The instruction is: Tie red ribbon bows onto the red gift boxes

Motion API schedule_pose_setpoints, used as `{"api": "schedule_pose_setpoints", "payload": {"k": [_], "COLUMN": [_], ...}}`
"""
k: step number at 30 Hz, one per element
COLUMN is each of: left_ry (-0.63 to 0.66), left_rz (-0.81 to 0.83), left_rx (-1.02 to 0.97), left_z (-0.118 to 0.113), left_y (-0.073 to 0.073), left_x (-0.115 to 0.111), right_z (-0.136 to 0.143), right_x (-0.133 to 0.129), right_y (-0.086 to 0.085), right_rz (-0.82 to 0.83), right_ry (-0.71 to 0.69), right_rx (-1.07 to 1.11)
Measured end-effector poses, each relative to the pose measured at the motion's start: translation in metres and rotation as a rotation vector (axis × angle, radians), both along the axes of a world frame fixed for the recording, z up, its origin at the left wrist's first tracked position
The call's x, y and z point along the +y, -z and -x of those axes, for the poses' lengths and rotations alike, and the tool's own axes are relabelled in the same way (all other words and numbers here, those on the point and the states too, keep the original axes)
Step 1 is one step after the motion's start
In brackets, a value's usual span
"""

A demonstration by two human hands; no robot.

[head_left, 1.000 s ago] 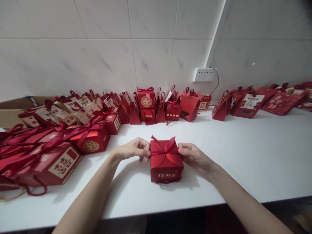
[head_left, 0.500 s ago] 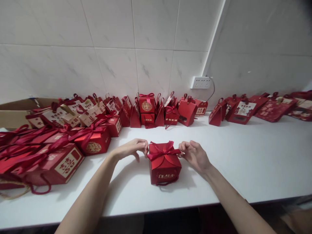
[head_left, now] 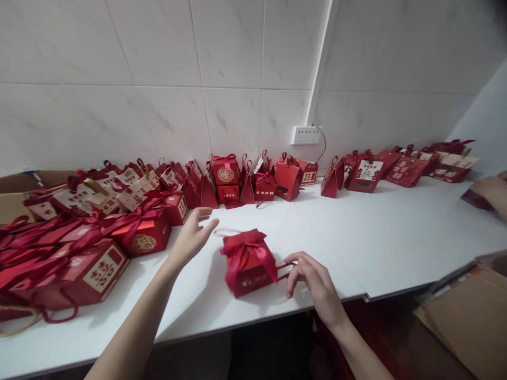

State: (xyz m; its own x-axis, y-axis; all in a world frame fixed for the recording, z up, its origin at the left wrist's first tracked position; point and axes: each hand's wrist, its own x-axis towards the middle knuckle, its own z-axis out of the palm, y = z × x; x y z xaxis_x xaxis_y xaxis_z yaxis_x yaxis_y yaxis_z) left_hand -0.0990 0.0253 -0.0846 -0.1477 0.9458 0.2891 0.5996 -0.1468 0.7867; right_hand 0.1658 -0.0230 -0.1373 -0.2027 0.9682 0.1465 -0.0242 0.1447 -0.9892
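Note:
A red gift box (head_left: 253, 279) with a wide red ribbon bow (head_left: 249, 252) on top sits on the white table in front of me, turned at an angle. The dark red cord handle (head_left: 282, 272) on its right side reaches into the curled fingers of my right hand (head_left: 315, 285). My left hand (head_left: 195, 232) is raised to the left of the box, fingers and thumb apart, with nothing in it. Between its thumb and the box, a pale, blurred loop (head_left: 227, 230) shows behind the box.
Red boxes with bows (head_left: 95, 269) crowd the left of the table (head_left: 325, 227). Small red gift boxes (head_left: 225, 177) line the tiled wall below a socket strip (head_left: 306, 135). Another person's hand (head_left: 493, 194) touches a dark red item at far right, above cardboard (head_left: 467, 316).
My left hand has lifted off the bow and opened. My right hand has dropped from the bow to the side cord. The box has turned, and the view has shifted right.

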Motion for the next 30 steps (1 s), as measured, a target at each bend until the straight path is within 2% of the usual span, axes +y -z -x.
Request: {"api": "schedule_pose_setpoints", "payload": {"k": [4,6,11,16,19,22,27,29,30], "left_ry": [0.297,0.369,0.306,0.087,0.022,0.028,0.027,0.095,0.169], "left_rz": [0.190,0.232,0.195,0.133,0.062,0.012,0.027,0.084,0.146], "left_rx": [-0.093,-0.113,-0.197,-0.398,-0.496,-0.564,-0.474,-0.445,-0.421], "left_z": [-0.011,-0.017,-0.032,-0.047,-0.051,-0.054,-0.062,-0.066,-0.066], "left_y": [-0.001,0.002,0.017,0.036,0.043,0.046,0.048,0.048,0.047], "left_x": [-0.017,-0.025,-0.042,-0.065,-0.081,-0.098,-0.128,-0.140,-0.145], "right_z": [-0.005,-0.003,0.014,0.025,0.022,0.014,0.000,-0.006,-0.008], "right_x": [-0.005,-0.002,-0.007,-0.015,-0.018,-0.022,-0.027,-0.030,-0.031], "right_y": [-0.001,0.004,0.013,0.016,0.018,0.022,0.026,0.025,0.024], "right_rz": [-0.112,-0.158,-0.108,-0.133,-0.188,-0.277,-0.452,-0.478,-0.488], "right_ry": [0.126,0.095,-0.117,-0.102,-0.107,-0.114,-0.048,-0.022,-0.009], "right_rx": [-0.163,-0.238,-0.453,-0.447,-0.387,-0.348,-0.330,-0.316,-0.311]}}
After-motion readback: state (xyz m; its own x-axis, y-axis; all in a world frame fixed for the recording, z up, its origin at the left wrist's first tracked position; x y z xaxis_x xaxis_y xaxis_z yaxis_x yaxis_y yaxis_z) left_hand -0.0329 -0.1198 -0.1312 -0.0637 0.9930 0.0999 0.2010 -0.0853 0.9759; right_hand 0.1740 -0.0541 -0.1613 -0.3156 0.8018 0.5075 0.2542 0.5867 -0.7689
